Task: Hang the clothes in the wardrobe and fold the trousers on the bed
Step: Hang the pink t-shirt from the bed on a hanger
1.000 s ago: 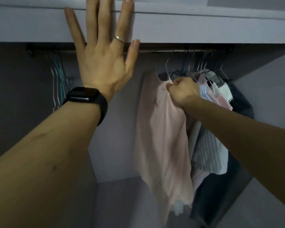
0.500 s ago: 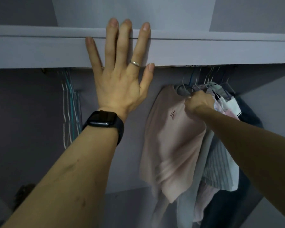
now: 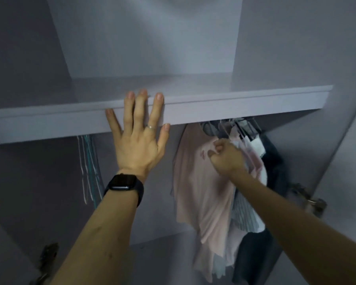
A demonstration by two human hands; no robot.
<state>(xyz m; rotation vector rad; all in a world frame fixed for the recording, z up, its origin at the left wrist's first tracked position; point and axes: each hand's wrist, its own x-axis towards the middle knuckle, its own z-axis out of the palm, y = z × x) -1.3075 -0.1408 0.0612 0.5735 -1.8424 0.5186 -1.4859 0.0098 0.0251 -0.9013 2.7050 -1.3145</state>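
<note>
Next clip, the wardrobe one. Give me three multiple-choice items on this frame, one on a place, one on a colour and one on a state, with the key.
1. Where does the left hand rest?
A on a drawer; B on the shelf's front edge; C at the person's side.
2. What colour is the shirt that the right hand grips?
A pink; B green; C black.
3. How do the left hand's fingers lie?
A in a fist; B curled round a rail; C straight and spread.

Key:
1 B, the hand lies flat against the shelf edge.
2 A, the cloth bunched in the right hand is pale pink.
3 C, the fingers point up, apart, and hold nothing.
</note>
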